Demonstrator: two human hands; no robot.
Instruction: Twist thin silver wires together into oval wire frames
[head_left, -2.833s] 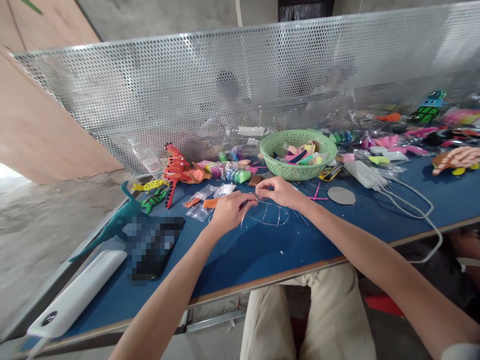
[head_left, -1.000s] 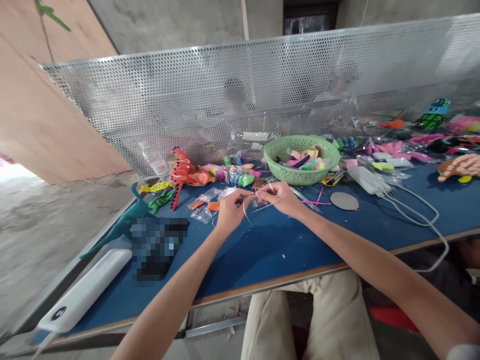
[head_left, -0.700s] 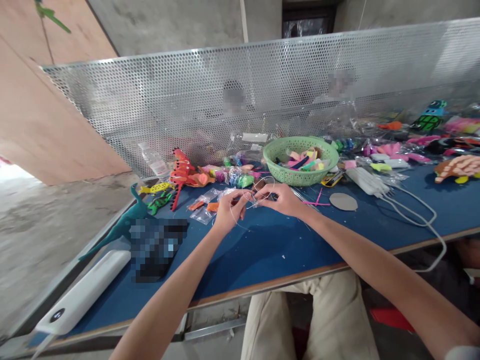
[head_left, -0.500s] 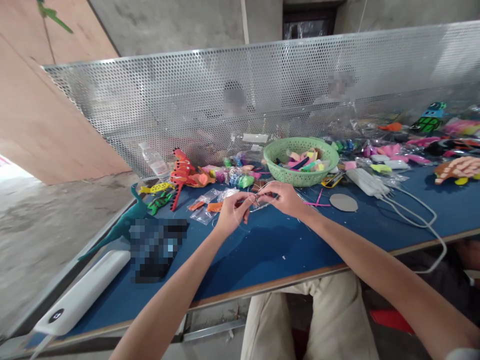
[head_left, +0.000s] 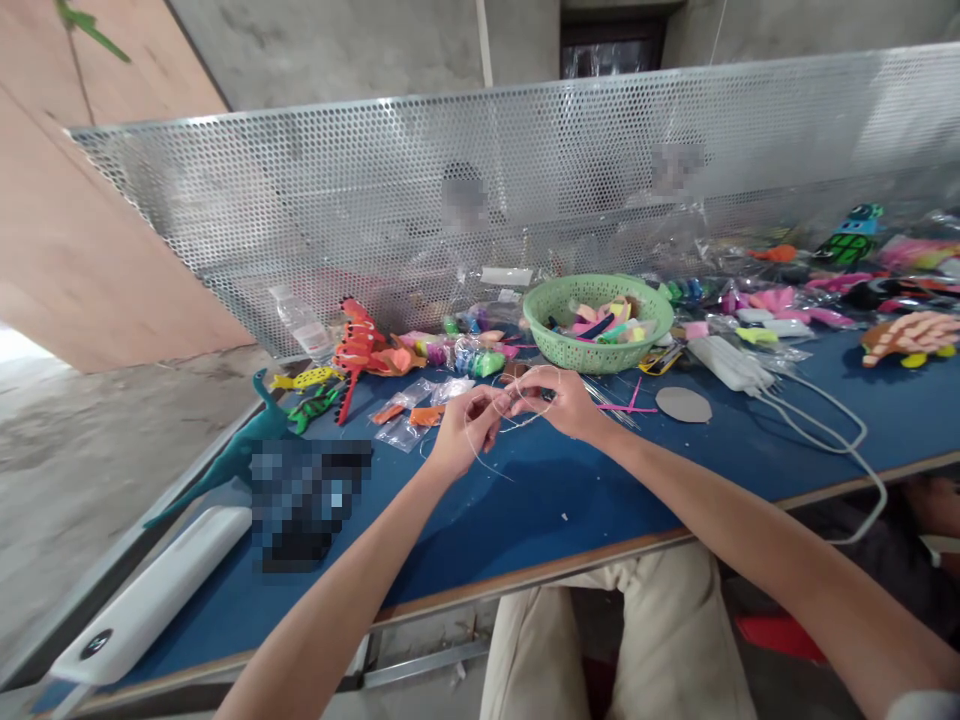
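Above the blue tabletop, my left hand (head_left: 466,428) and my right hand (head_left: 561,398) meet fingertip to fingertip, each closed in a pinch. A thin, pale wire (head_left: 491,467) runs between them. It curves in loose loops around the fingers, and its free end hangs below my left hand. What exactly sits between the fingertips is too small to make out. Just behind my right hand lie several thin straight wires (head_left: 624,419) and crossed pink strips (head_left: 635,402). Small clear bags (head_left: 405,425) with orange pieces rest left of my left hand.
A green basket (head_left: 536,335) of colourful pieces stands behind my hands. Toy animals, including a teal dinosaur (head_left: 244,440) and a red one (head_left: 358,340), are at the left, with a power bank (head_left: 161,590). A white charger (head_left: 727,365) trails cables at right. A perforated metal screen (head_left: 375,190) rises behind.
The wire's loops have shifted: a wider curve shows at my left hand, and its loose end reaches further right below. Both hands stay pinched together; the view has moved slightly.
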